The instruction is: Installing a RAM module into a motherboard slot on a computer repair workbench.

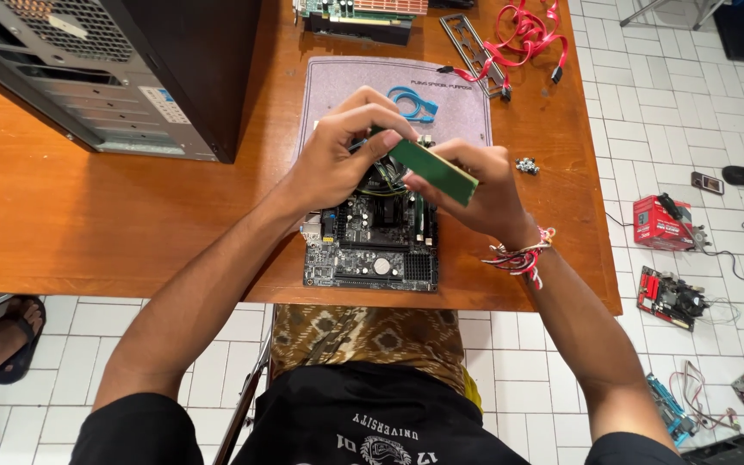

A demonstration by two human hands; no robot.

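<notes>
Now, head view: both hands pinch a green memory stick (435,170), left hand (337,155) on its far end, right hand (475,194) on the near end, just above the black motherboard (372,250); seating looks underway, so lining it up with the slot beneath the grip comes next

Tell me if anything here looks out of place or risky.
The motherboard lies at the very front edge of the wooden table, half off the grey mat. More circuit boards and cables lie loose on the tiled floor at right. Both hands, left hand and right hand, hold a green memory stick.
</notes>
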